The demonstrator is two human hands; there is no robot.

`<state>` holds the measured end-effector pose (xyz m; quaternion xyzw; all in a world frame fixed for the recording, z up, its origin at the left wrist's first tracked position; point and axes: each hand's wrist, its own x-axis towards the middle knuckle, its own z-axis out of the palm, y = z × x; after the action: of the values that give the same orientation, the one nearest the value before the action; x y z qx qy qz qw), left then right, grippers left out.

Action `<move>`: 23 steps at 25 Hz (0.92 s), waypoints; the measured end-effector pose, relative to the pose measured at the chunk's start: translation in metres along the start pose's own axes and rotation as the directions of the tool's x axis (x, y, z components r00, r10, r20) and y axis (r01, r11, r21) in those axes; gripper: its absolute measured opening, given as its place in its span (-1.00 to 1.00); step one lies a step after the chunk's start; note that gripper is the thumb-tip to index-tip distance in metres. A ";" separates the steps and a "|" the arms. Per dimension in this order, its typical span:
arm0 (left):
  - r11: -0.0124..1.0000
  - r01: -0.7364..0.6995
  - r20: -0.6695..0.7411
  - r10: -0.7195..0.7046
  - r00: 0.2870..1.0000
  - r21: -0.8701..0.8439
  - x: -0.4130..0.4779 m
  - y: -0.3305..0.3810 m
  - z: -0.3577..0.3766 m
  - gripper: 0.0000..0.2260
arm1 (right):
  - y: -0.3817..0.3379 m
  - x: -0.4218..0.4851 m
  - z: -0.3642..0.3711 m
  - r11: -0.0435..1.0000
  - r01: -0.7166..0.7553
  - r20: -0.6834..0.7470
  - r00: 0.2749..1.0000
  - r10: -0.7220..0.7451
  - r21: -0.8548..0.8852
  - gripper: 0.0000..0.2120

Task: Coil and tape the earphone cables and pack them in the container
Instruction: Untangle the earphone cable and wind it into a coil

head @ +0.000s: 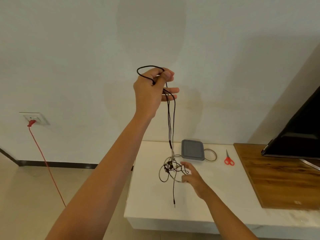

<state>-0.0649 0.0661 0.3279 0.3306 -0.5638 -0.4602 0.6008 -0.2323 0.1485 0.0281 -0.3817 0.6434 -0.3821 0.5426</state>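
A grey lidded container (192,149) sits closed on the white bench (152,201), its contents hidden. A black earphone cable (171,116) hangs in long strands from the raised left hand (152,90), whose thumb and fingers (168,74) pinch a loop of it. Below, more cables lie in a tangled heap (170,168) on the bench. The right hand (194,177) hovers beside the heap, fingers loosely spread. Red scissors (229,158) lie nearby.

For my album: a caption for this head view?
Left hand lifts black earphone cable from tangle; right hand steadies it.
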 end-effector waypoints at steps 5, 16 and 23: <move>0.996 0.062 0.202 -0.072 0.977 0.058 -0.008 -0.007 0.015 -0.86 | -0.072 0.011 0.006 0.950 0.299 0.148 0.939 -0.310 0.088 -0.37; 0.948 -0.046 0.003 0.048 0.999 0.316 0.006 -0.023 -0.023 -0.84 | -0.011 0.030 0.028 0.963 0.210 -0.039 0.975 -0.220 -0.168 -0.87; 0.666 0.188 0.218 -0.477 0.852 0.722 -0.026 -0.114 -0.056 -0.77 | -0.046 0.019 0.013 0.933 0.039 0.030 0.998 -0.053 0.357 -0.82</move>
<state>-0.0295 0.0421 0.2054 0.5269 -0.7273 -0.3824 0.2170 -0.2181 0.1111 0.0599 -0.2992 0.5439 -0.4973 0.6060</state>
